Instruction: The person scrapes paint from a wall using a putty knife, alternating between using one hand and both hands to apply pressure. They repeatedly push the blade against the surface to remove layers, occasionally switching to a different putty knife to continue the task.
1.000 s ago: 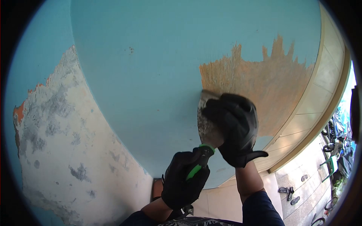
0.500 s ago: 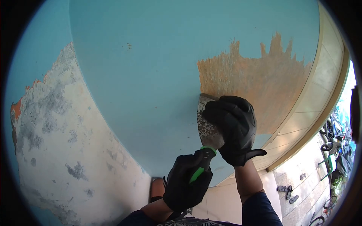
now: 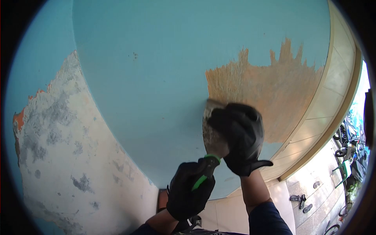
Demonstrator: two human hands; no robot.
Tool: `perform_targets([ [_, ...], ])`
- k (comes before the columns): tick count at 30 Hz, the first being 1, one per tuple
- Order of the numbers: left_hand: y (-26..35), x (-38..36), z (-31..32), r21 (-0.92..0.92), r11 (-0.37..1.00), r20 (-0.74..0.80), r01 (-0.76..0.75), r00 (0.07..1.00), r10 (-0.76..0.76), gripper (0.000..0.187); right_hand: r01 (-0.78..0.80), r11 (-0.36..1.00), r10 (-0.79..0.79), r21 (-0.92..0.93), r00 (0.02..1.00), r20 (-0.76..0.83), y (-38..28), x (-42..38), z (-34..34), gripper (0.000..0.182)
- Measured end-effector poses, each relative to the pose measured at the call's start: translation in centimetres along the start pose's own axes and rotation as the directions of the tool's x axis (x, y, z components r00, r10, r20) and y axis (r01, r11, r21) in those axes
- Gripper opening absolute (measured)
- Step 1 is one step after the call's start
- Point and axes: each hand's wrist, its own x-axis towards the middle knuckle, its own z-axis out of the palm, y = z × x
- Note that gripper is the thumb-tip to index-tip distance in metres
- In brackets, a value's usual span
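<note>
My left hand (image 3: 190, 190), in a black glove, is closed round the black and green handle of a paint scraper (image 3: 214, 144). Its wide, paint-speckled blade points upward with the edge against the wall (image 3: 156, 90). Over the right side of the blade lies my right hand (image 3: 238, 135), also gloved, its fingers bent and pressed on the metal. Part of the blade is hidden beneath those fingers. The edge meets blue paint at the lower left of a bare brownish patch (image 3: 274, 98) with a ragged upper border.
On the left, an adjoining wall (image 3: 58, 137) shows whitish and grey bare plaster below blue paint. Beige tiles (image 3: 325, 98) border the right side. Sandals (image 3: 301, 200), a green chair (image 3: 343, 172) and parked motorbikes (image 3: 348, 141) stand on the paving at lower right.
The view has tilted slightly, so the wall sits lower in it. Against the wall, the scraper and both hands have shifted a little upward and left. The grip looks the same.
</note>
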Motion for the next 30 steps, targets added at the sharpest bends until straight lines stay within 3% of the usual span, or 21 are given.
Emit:
perform_targets([
  [3, 1.4, 0.5, 0.0, -0.02, 0.999, 0.001, -0.047, 0.999, 0.047, 0.042, 0.007, 0.997, -0.009, 0.075, 1.0, 0.022, 0.2, 0.9, -0.3, 0.031],
  [6, -0.6, 0.0, 0.4, -0.063, 0.998, -0.008, 0.011, 1.0, -0.012, 0.043, 0.007, 1.0, -0.007, 0.004, 1.0, 0.031, 0.3, -0.2, 0.1, 0.031],
  [10, 0.5, 1.3, 0.2, -0.006, 0.999, -0.007, -0.038, 0.999, 0.038, 0.046, 0.032, 0.999, -0.031, 0.021, 0.999, -0.04, 0.7, 1.9, 0.4, 0.031],
  [12, 1.1, 1.8, 0.1, -0.173, 0.985, -0.021, -0.026, 1.0, 0.023, 0.046, 0.068, 0.996, -0.065, 0.052, 0.996, -0.06, 0.5, 2.7, 0.2, 0.031],
  [15, 0.3, 0.5, -0.3, -0.035, 0.998, 0.042, -0.058, 0.997, 0.059, 0.046, 0.01, 1.0, -0.01, 0.005, 1.0, 0.027, 0.3, 0.3, 0.1, 0.03],
  [17, 0.2, 0.9, -0.1, -0.096, 0.995, 0.052, -0.023, 0.998, 0.028, 0.046, 0.031, 0.999, -0.031, -0.008, 1.0, 0.005, 0.4, 1.0, 0.3, 0.028],
  [19, 0.8, 1.6, 0.2, -0.277, 0.96, 0.013, -0.044, 0.999, 0.05, 0.045, 0.045, 0.996, -0.041, 0.083, 0.998, -0.047, 0.4, 2.4, 0.1, 0.027],
  [22, 0.4, 0.6, 0.0, -0.14, 0.99, 0.025, 0.019, 1.0, -0.016, 0.044, 0.019, 1.0, -0.019, -0.014, 1.0, 0.004, 0.2, 0.9, -0.2, 0.028],
  [26, 0.3, 1.6, 0.2, -0.169, 0.985, 0.001, -0.028, 1.0, 0.029, 0.044, 0.088, 0.996, -0.087, 0.012, 0.993, -0.078, 0.9, 2.3, 0.6, 0.029],
  [30, 1.3, 1.1, -0.1, -0.215, 0.977, 0.012, -0.004, 1.0, 0.007, 0.045, 0.044, 0.999, -0.044, 0.005, 0.999, -0.028, 0.0, 1.8, 0.0, 0.031],
])
